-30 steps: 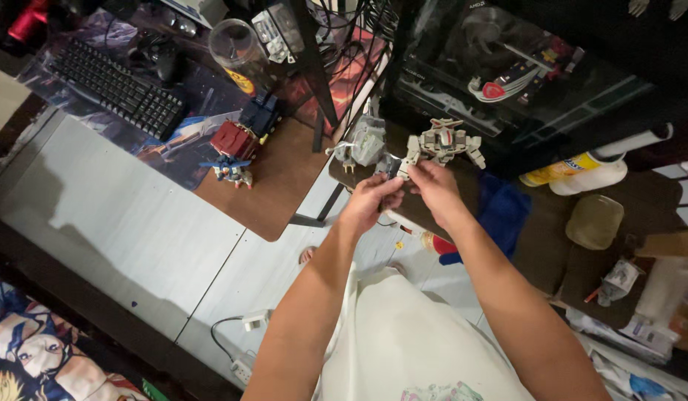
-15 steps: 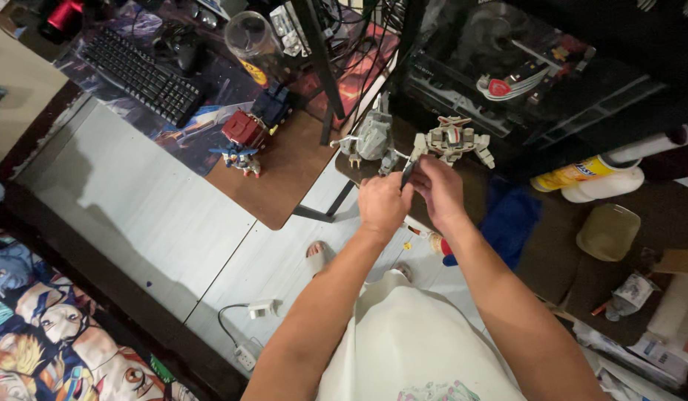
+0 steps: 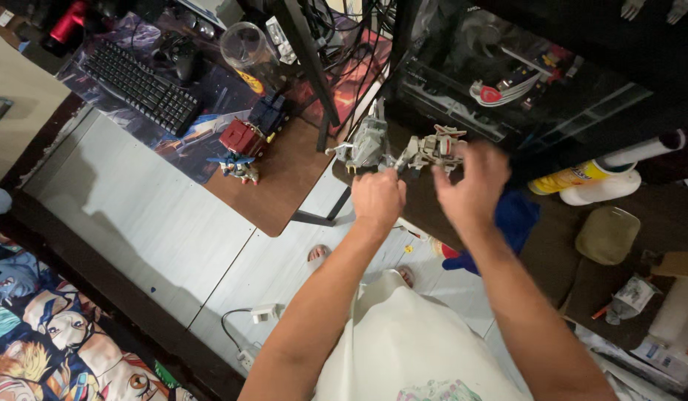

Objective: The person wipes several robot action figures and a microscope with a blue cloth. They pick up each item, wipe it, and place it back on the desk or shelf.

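Head view, looking steeply down over a light shirt (image 3: 411,349) and 2 bare forearms. We see the left hand (image 3: 377,199) curled into a loose fist, its fingers closed around a small dark part whose shape we cannot make out; it sits just near of a grey robot figure (image 3: 368,145). The right hand (image 3: 474,184) is spread, fingers wide and blurred, holding nothing; its fingertips lie at the near right edge of a white-and-grey robot model (image 3: 433,147), and we cannot tell whether they touch it. Both figures stand side by side on a dark surface, the grey one to the left, below a glass-sided computer case (image 3: 522,82) at the far right.

To the left, a brown desk corner (image 3: 281,186) carries a red-and-blue robot toy (image 3: 246,135) and, just near of it, a small blue-and-white figure (image 3: 235,167). Farther left we note a black keyboard (image 3: 132,85) on a printed mat, and a clear cup (image 3: 247,48) at the far edge. A blue cloth (image 3: 516,215) lies right of the right hand, with a yellow-labelled white bottle (image 3: 593,178) beyond it. Pale floor panels (image 3: 136,215) fill the near left.
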